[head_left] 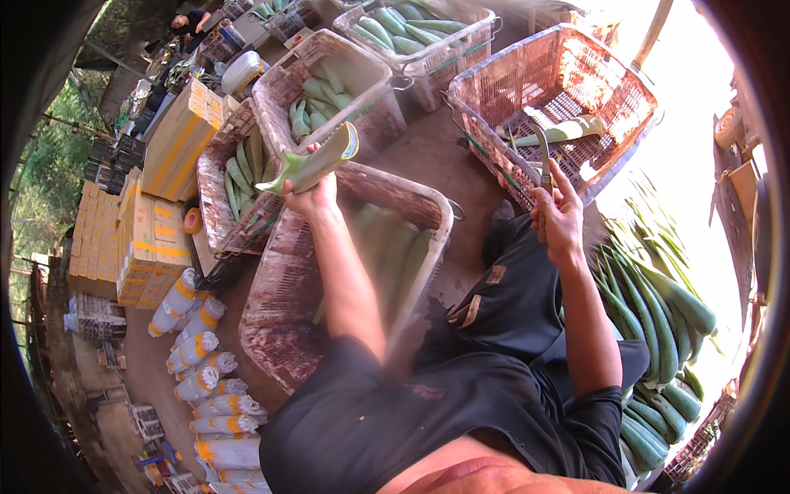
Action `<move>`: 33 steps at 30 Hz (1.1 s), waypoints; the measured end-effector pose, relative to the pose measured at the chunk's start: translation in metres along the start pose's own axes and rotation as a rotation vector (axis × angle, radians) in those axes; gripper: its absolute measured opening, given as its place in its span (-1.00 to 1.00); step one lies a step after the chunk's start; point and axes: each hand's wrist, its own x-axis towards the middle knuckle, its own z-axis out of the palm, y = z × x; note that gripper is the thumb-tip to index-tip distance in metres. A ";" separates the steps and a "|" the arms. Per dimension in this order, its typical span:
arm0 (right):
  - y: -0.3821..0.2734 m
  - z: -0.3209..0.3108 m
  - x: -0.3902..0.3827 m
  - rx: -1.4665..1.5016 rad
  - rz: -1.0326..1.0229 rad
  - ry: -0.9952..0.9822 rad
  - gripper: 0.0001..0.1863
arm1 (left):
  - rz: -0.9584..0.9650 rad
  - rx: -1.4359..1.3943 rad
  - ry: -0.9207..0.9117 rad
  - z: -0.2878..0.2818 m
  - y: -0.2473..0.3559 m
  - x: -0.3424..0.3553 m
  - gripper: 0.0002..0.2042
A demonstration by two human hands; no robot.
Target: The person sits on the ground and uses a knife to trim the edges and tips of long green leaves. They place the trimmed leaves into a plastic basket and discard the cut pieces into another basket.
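My left hand (313, 193) grips a thick green leaf piece (319, 161), its pale cut end pointing up and right, raised over the upper part of a stained plastic crate (271, 329). Long green leaves (387, 255) lie in that crate, partly blurred. My right hand (556, 214) is closed round the handle of a knife with a slightly curved blade (544, 148), held upright in front of the crate (514, 78) at the right, which has a single leaf piece (568, 129) in it.
More leaf-filled crates (391, 62) stand ahead. At left are stacked cartons (177, 144) and rows of wrapped bundles (197, 354). A heap of long leaves (658, 337) lies by my right side. Another person (193, 25) is at the far upper left.
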 end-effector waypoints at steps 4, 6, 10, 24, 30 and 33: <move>-0.002 -0.002 -0.002 -0.010 0.007 0.008 -0.37 | -0.041 -0.029 -0.082 0.005 0.009 0.002 -0.25; -0.004 -0.001 -0.004 -0.002 0.009 0.013 -0.37 | -0.066 -0.002 -0.146 0.008 0.012 0.002 -0.23; -0.002 -0.003 -0.009 -0.017 0.055 0.002 -0.37 | -0.157 0.079 -0.304 0.011 0.016 -0.004 -0.24; -0.071 0.065 -0.043 -0.215 -0.457 0.179 -0.41 | -0.266 0.804 -0.608 0.061 -0.025 -0.007 -0.52; -0.088 0.088 -0.012 -0.317 -0.503 0.176 -0.43 | -0.393 0.693 -0.684 0.051 -0.067 0.014 -0.53; -0.087 0.075 -0.007 -0.119 -0.863 0.307 -0.40 | -0.415 0.667 -0.734 0.050 -0.089 0.018 -0.54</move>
